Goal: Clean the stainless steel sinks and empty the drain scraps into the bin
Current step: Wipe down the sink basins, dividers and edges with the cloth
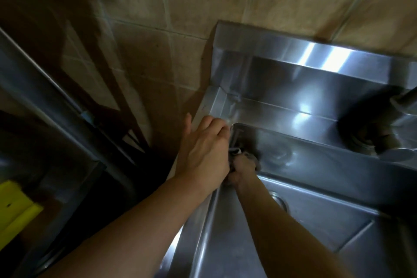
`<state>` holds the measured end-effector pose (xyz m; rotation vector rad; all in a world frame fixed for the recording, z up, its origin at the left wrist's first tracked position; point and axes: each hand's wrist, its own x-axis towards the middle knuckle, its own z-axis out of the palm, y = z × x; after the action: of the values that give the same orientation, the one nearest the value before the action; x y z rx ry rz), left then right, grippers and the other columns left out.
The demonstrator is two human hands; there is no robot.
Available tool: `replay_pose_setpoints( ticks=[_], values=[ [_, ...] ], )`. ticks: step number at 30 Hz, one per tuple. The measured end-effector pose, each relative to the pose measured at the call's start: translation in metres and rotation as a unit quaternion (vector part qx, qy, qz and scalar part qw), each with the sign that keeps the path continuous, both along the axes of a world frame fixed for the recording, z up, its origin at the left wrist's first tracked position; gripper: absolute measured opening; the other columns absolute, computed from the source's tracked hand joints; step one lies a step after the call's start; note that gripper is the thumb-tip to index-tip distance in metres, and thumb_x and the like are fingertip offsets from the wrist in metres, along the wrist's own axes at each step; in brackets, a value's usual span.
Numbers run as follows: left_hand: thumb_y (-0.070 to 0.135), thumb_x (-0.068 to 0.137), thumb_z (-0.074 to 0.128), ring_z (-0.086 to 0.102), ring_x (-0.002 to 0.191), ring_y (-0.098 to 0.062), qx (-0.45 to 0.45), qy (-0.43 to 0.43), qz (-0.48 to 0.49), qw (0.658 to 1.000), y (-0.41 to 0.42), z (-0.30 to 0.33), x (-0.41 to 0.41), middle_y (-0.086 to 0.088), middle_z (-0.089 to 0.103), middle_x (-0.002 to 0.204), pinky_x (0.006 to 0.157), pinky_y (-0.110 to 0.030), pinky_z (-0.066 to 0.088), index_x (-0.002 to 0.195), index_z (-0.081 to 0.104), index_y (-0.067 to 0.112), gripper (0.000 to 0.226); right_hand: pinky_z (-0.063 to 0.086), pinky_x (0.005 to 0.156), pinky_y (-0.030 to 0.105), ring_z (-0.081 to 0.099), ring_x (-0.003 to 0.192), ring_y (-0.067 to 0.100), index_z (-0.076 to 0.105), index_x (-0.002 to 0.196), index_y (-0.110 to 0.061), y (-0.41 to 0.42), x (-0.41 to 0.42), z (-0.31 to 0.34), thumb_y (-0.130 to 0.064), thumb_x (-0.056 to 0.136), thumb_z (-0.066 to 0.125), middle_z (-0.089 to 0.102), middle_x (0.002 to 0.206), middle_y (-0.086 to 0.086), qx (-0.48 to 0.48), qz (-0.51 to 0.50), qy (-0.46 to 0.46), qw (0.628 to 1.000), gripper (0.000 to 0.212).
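Note:
A stainless steel sink (316, 165) fills the right half of the view, seen from above. My left hand (203, 153) holds the sink's left rim near the back corner, with fingers bent over the edge and thumb on the outer side. My right hand (241, 171) is down inside the basin against the back-left corner and grips a dark grey cloth or pad (249, 156), pressed to the steel wall. My right forearm partly covers the round drain (279, 202) on the basin floor.
A tap base (404, 99) stands on the back ledge at the right edge. The steel backsplash (316, 58) meets a beige tiled wall (180, 7). Left of the sink are dark steel shelving (56, 108) and a yellow object (15, 205).

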<state>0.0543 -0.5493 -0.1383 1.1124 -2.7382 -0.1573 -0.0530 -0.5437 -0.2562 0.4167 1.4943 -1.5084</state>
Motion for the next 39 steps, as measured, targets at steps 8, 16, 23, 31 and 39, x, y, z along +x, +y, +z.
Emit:
replay_pose_setpoints(
  ticks=[8, 16, 23, 31, 39],
  values=[
    [0.023, 0.086, 0.051, 0.028, 0.131, -0.015, 0.009, -0.012, -0.011, 1.000, -0.002, 0.002, 0.004, 0.007, 0.040, 0.137, 0.113, -0.049, 0.011, 0.137, 0.045, 0.020, 0.051, 0.054, 0.078, 0.044, 0.064, 0.075, 0.027, 0.056, 0.078, -0.008, 0.012, -0.001, -0.025, 0.006, 0.093, 0.044, 0.064, 0.068, 0.014, -0.025, 0.015, 0.010, 1.000, 0.024],
    [0.024, 0.087, 0.050, 0.028, 0.131, -0.015, 0.017, -0.028, -0.010, 0.999, -0.001, 0.006, 0.003, 0.006, 0.040, 0.137, 0.113, -0.051, 0.013, 0.136, 0.046, 0.020, 0.050, 0.053, 0.073, 0.035, 0.062, 0.081, 0.026, 0.058, 0.100, 0.002, 0.027, 0.002, 0.025, 0.009, 0.091, 0.043, 0.065, 0.095, 0.023, -0.143, 0.047, 0.077, 0.986, 0.019],
    [0.023, 0.088, 0.049, 0.027, 0.133, -0.016, 0.009, -0.037, -0.018, 0.999, 0.002, 0.008, 0.002, 0.004, 0.037, 0.141, 0.113, -0.050, 0.013, 0.140, 0.041, 0.019, 0.053, 0.054, 0.076, 0.041, 0.065, 0.080, 0.034, 0.069, 0.088, -0.015, 0.058, 0.005, -0.002, -0.015, 0.081, 0.060, 0.070, 0.092, 0.018, 0.150, 0.227, 0.327, 0.905, 0.011],
    [0.014, 0.066, 0.063, 0.049, 0.115, -0.022, -0.012, 0.009, -0.012, 1.000, -0.002, -0.003, 0.000, 0.000, 0.059, 0.118, 0.097, -0.056, 0.035, 0.116, 0.065, 0.012, 0.049, 0.042, 0.095, 0.038, 0.048, 0.117, 0.035, 0.043, 0.137, -0.024, 0.051, 0.007, -0.048, -0.021, 0.091, 0.053, 0.033, 0.135, 0.010, 0.213, 0.493, 0.536, 0.651, 0.047],
    [0.010, 0.065, 0.065, 0.053, 0.110, -0.026, -0.036, 0.031, -0.027, 0.998, -0.006, -0.011, 0.001, -0.002, 0.061, 0.114, 0.086, -0.049, 0.040, 0.112, 0.066, 0.009, 0.047, 0.034, 0.106, 0.044, 0.032, 0.126, 0.037, 0.043, 0.139, -0.026, 0.058, 0.006, -0.081, -0.031, 0.092, 0.055, 0.017, 0.150, 0.010, 0.201, 0.591, 0.547, 0.558, 0.049]
  ],
)
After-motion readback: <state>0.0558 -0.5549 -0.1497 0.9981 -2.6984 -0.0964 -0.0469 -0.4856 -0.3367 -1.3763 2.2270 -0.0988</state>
